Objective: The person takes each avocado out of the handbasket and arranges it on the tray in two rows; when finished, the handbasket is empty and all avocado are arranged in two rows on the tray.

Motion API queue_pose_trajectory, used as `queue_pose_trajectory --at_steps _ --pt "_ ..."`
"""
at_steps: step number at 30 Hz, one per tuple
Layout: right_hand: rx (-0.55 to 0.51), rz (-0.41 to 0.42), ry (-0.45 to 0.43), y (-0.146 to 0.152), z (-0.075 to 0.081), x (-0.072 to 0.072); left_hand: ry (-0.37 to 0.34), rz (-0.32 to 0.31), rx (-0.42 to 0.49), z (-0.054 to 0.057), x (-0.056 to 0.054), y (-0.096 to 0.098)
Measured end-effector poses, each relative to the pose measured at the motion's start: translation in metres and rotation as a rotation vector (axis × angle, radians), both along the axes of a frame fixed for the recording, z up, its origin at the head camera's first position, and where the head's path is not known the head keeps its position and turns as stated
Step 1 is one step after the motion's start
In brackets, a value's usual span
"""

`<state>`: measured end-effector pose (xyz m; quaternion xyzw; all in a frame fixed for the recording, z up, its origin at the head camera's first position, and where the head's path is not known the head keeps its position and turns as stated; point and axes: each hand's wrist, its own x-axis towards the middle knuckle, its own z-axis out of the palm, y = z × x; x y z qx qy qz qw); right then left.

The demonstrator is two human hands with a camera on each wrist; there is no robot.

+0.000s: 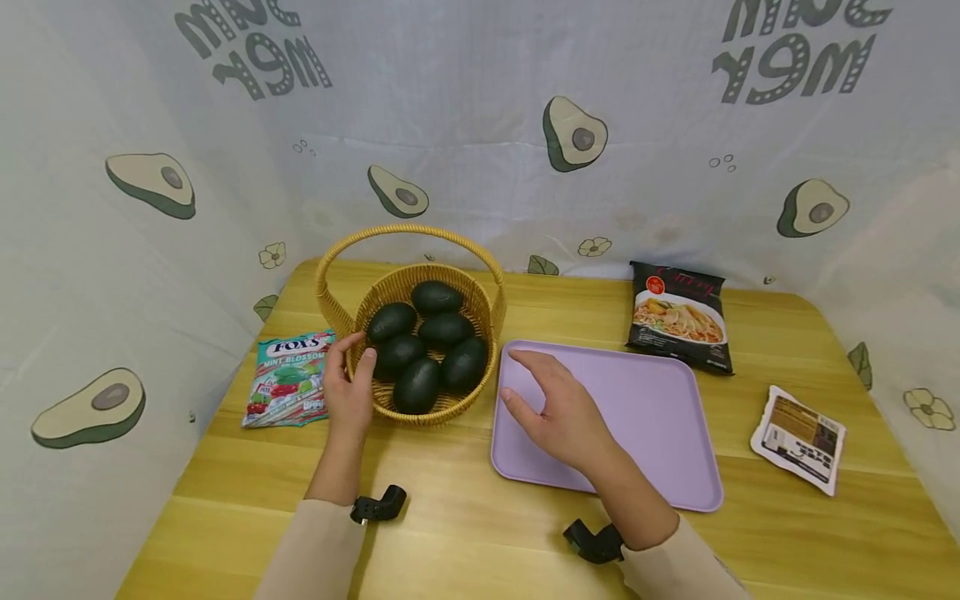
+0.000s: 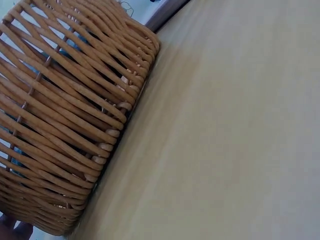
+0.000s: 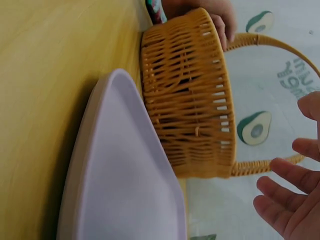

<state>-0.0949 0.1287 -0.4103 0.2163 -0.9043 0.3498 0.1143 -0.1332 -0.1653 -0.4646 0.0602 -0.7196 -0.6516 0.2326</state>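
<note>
A yellow woven basket with a tall arched handle holds several dark green avocados. At its left rim, my left hand grips the basket, with the thumb at the inner side. The right wrist view shows those fingers curled over the rim; the left wrist view catches only fingertips beside the basket's woven wall. My right hand hovers over the left part of a lilac tray, to the right of the basket. Its fingers are spread and hold nothing.
A mint candy bag lies left of the basket, partly behind my left hand. Behind the tray is a black noodle packet, and a white-and-brown pouch lies to the right. A printed cloth hangs along the wooden table's back.
</note>
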Motion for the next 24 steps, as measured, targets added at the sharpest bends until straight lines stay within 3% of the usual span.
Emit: queue_pose_trajectory --at_steps 4,10,19,24 --pt "0.01 0.024 -0.035 -0.01 0.001 -0.004 0.04 -0.012 0.037 -0.001 -0.005 0.0" --pt "0.022 0.059 -0.061 -0.024 0.002 -0.011 0.068 -0.033 0.169 -0.005 -0.007 -0.001" --pt "0.027 0.141 -0.071 -0.045 0.001 -0.024 -0.04 -0.047 0.21 -0.011 -0.005 -0.001" --pt "0.069 0.221 -0.05 -0.059 0.001 -0.035 -0.031 -0.066 0.247 -0.014 -0.005 -0.001"
